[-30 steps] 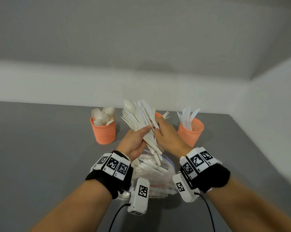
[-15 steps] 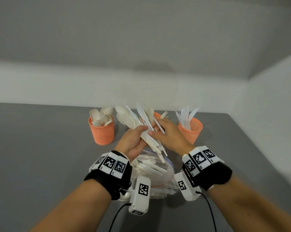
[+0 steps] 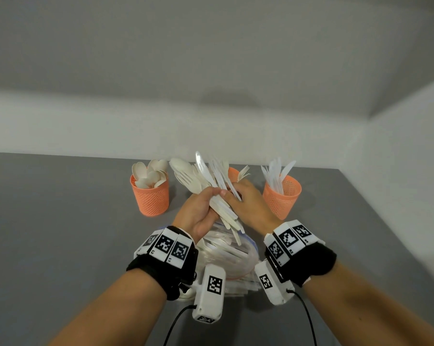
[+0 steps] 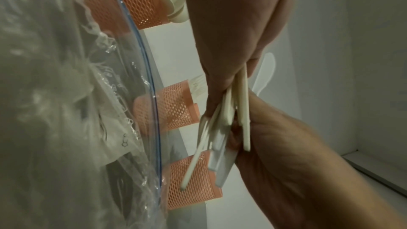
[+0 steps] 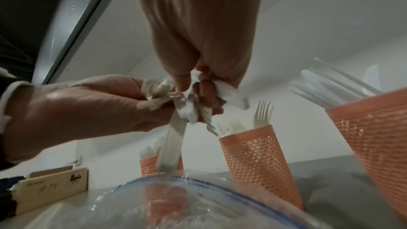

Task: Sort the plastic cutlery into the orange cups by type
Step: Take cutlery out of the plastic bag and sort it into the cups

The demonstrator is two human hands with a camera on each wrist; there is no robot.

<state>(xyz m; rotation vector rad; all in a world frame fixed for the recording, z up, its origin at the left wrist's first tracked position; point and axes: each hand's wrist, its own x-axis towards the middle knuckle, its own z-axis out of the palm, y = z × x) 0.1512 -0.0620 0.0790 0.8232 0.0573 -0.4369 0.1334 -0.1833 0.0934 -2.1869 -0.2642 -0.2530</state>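
My left hand (image 3: pixel 206 203) grips a fanned bundle of mixed white plastic cutlery (image 3: pixel 203 176) by the handles, above a clear zip bag (image 3: pixel 228 255). My right hand (image 3: pixel 236 193) pinches pieces on the bundle's right side; in the right wrist view its fingertips (image 5: pixel 187 83) curl round white handles. Three orange mesh cups stand behind: the spoon cup (image 3: pixel 151 198) on the left, the fork cup (image 3: pixel 233 173) half hidden by the bundle, and the knife cup (image 3: pixel 282 196) on the right. The bundle's handle ends (image 4: pixel 229 119) hang loose below my left palm.
The zip bag holds more cutlery and lies on the grey table (image 3: pixel 61 221) between my wrists. A cardboard box (image 5: pixel 50 189) sits off to the left in the right wrist view. The table's right edge (image 3: pixel 385 233) runs close past the knife cup.
The bundle has tilted a little to the left and spread out more. My right fingers have shifted on it. The cups have not moved.
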